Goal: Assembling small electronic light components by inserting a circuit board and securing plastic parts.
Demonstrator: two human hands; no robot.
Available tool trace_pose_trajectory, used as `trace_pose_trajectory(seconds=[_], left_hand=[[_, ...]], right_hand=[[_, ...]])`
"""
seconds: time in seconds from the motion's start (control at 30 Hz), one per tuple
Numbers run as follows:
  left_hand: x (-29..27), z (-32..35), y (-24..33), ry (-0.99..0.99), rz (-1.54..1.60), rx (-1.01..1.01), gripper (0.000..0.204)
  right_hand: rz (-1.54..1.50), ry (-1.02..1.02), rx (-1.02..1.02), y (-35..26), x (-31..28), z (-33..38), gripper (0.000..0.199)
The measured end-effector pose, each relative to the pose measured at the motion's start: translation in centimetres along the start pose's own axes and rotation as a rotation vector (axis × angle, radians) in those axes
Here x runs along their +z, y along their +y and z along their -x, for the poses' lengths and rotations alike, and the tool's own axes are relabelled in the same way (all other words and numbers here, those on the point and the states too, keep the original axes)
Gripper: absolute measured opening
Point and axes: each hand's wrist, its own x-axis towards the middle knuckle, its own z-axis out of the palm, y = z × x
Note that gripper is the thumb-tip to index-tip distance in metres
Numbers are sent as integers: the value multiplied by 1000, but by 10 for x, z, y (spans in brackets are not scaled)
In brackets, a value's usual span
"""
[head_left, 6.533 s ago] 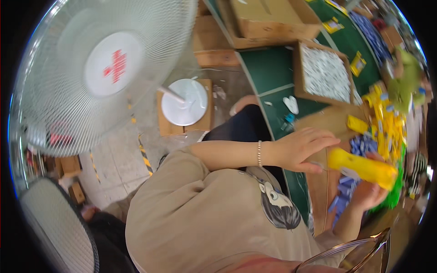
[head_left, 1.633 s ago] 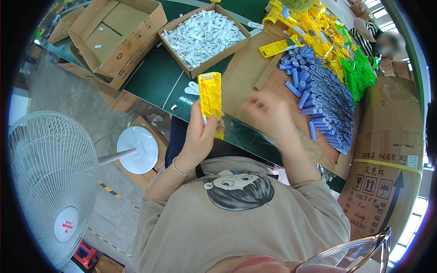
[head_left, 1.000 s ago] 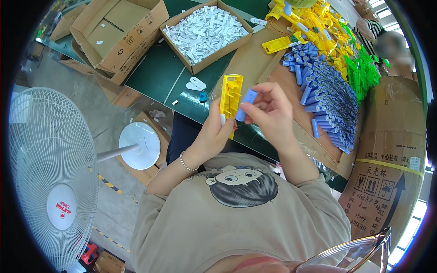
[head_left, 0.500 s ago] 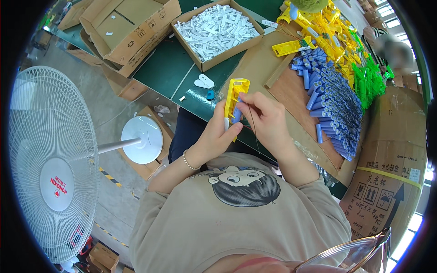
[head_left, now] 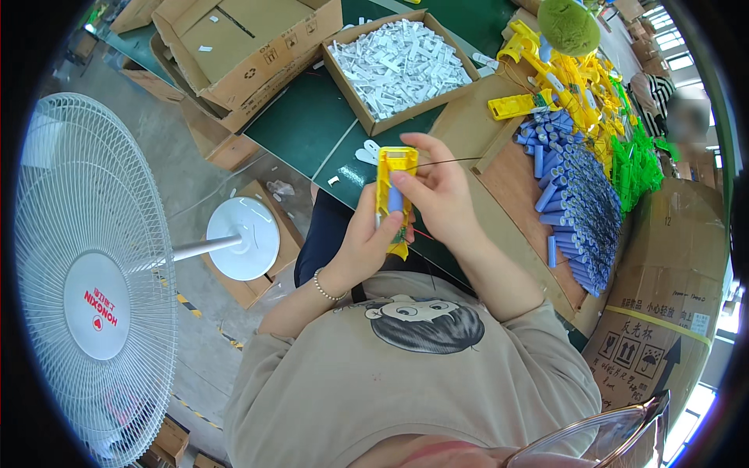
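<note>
At centre, above the lap: one yellow plastic casing (head_left: 392, 195), upright, gripped from the left side by the left hand (head_left: 363, 246), fingers closed around its lower half. Right hand (head_left: 437, 191) pinched onto one blue cylinder (head_left: 395, 199) seated in the casing's front; thin dark wires trail from the casing past this hand. On the green desk (head_left: 304, 125): one shallow cardboard tray (head_left: 399, 69) filled with small white parts, too many to count; one large open cardboard box (head_left: 250, 39) beside it to the left. On a cardboard sheet to the right: one heap of blue cylinders (head_left: 577, 203), uncounted; one pile of yellow casings (head_left: 562, 86); one clump of green parts (head_left: 636, 168). One sealed carton (head_left: 663, 312) at far right. On the floor at left: one white pedestal fan (head_left: 94, 273).
</note>
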Motion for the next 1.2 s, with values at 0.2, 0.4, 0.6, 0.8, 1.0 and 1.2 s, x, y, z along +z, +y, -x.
trace_pose_trajectory(seconds=[0.2,0.4,0.6,0.8,1.0,1.2], left_hand=[[-22,2,6,194,26,66,31],[-29,3,7,185,25,61,30],[-34,4,7,261,36,105,31],[-20,-8,26,324,10,253,50],[7,-9,36,90,-19,415,47],[12,-11,26,98,-108,271,49]], right_hand=[[751,56,-288,-24,-40,-105,26],[1170,-143,-305,-12,-17,-146,17],[999,-97,-345,-18,-24,-130,16],[382,-110,-703,-10,-29,-43,8],[94,-114,-762,12,-21,15,6],[251,1,-736,-4,-31,31,13]])
